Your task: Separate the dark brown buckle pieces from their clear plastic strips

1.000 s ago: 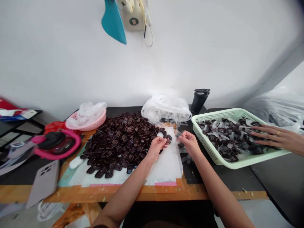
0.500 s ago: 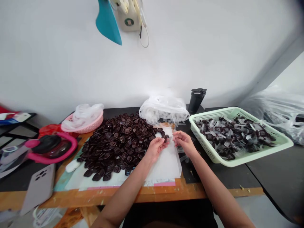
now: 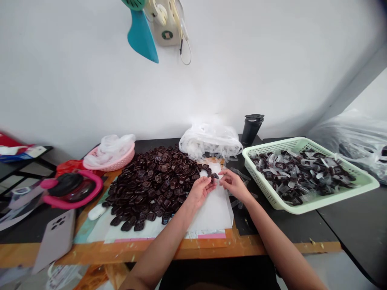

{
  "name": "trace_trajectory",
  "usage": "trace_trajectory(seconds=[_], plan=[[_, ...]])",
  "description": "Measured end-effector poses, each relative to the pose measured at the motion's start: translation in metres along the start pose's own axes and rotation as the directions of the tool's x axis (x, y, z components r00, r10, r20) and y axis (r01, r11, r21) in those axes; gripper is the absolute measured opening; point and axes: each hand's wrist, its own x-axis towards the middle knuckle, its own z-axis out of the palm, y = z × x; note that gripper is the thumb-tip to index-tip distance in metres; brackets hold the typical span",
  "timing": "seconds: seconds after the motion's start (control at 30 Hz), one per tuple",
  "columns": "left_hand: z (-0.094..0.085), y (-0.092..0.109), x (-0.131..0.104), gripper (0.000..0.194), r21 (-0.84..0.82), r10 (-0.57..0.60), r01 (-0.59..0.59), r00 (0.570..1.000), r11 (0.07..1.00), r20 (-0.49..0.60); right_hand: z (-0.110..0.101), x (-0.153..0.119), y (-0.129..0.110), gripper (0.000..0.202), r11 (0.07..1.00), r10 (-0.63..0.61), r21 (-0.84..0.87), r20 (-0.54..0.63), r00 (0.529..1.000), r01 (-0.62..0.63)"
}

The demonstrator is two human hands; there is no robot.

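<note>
Between finger and thumb, my left hand point(image 3: 202, 189) pinches a small dark brown piece point(image 3: 214, 176) above the white sheet point(image 3: 213, 211). Close on its right, my right hand point(image 3: 233, 183) has its fingertips pinched on a small clear strip, only faintly visible, at the dark piece. A large heap of dark brown pieces point(image 3: 154, 181) lies left of my hands. Behind them is a white plastic bag point(image 3: 210, 139) with clear strips spilling from its front. At the right, a light green basket point(image 3: 329, 204) holds dark pieces with clear strips.
A black tumbler point(image 3: 251, 129) stands by the wall. On the left are a pink basket point(image 3: 121, 162) with a plastic bag, a pink-handled jug point(image 3: 74, 189), a white mouse point(image 3: 96, 212) and a phone point(image 3: 56, 237). Clear plastic bags point(image 3: 356, 133) lie far right.
The whole view has shifted slightly, so objects appear a little further right and lower. My right fingertips are a little closer to the dark piece in my left hand.
</note>
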Motion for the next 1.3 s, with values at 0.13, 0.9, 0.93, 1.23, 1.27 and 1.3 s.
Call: trace_trajectory(seconds=[0.13, 0.9, 0.93, 1.23, 1.27, 1.3], plan=[[-0.002, 0.0, 0.002, 0.023, -0.026, 0.002, -0.004, 0.996, 1.0, -0.085, 0.003, -0.002, -0.001, 0.019, 0.962, -0.132, -0.255, -0.123, 0.984, 0.097], [0.003, -0.004, 0.001, 0.037, 0.064, 0.1, -0.093, 0.986, 0.994, -0.132, 0.015, -0.01, 0.002, 0.015, 0.75, -0.306, -0.616, -0.001, 0.952, 0.241], [0.003, -0.004, 0.001, 0.038, 0.084, 0.111, -0.101, 0.985, 0.991, -0.133, 0.015, -0.009, 0.002, 0.015, 0.738, -0.307, -0.629, 0.011, 0.952, 0.245], [0.003, -0.012, 0.001, 0.033, 0.198, 0.176, -0.154, 0.98, 0.968, -0.096, 0.018, -0.01, 0.01, 0.012, 0.728, -0.28, -0.665, -0.066, 0.958, 0.167], [0.003, -0.013, 0.001, 0.033, 0.204, 0.171, -0.148, 0.98, 0.968, -0.101, 0.017, -0.01, 0.011, 0.012, 0.729, -0.274, -0.663, -0.052, 0.96, 0.173], [0.004, -0.013, 0.0, 0.033, 0.21, 0.169, -0.143, 0.98, 0.967, -0.109, 0.017, -0.01, 0.012, 0.012, 0.728, -0.27, -0.659, -0.018, 0.963, 0.192]])
